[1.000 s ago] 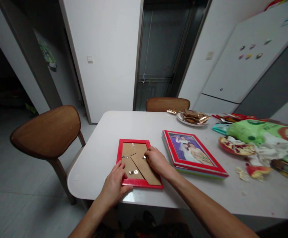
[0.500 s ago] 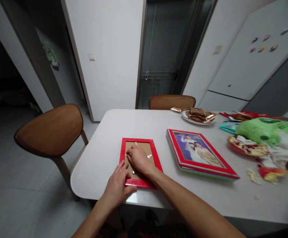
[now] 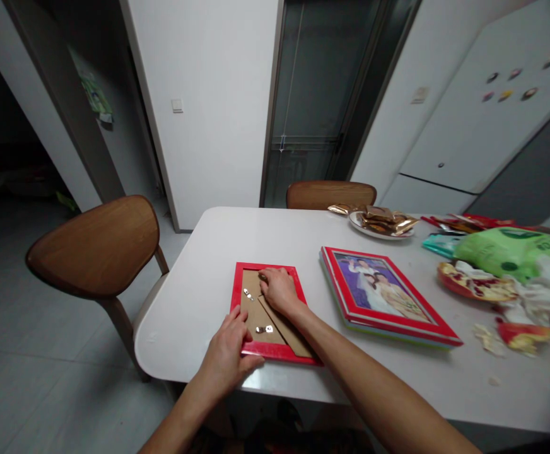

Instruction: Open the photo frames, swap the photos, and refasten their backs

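Observation:
A red picture frame (image 3: 265, 349) lies back side up near the table's front edge, with a brown backing board (image 3: 251, 313) in it. Metal clips (image 3: 264, 329) show on the board, and a brown stand flap (image 3: 287, 328) slants across its right part. My left hand (image 3: 228, 347) grips the frame's lower left corner, thumb at the bottom edge and fingers on the left side. At the upper part of the board my right hand (image 3: 279, 289) has its fingers bent together near the top; what they pinch is hidden.
Right of the frame lies a stack of red-edged frames (image 3: 383, 287) with a photo on top. Farther off are a plate of wrapped snacks (image 3: 381, 222), a green bag (image 3: 506, 252), opened fruit (image 3: 476, 282) and crumpled tissues (image 3: 535, 293). Wooden chairs (image 3: 99, 246) stand at the table (image 3: 251, 227).
My right hand has moved from the left side of the board toward its upper right. The stand flap now shows slanted at the right, and the left clip has turned. My left hand stays at the corner.

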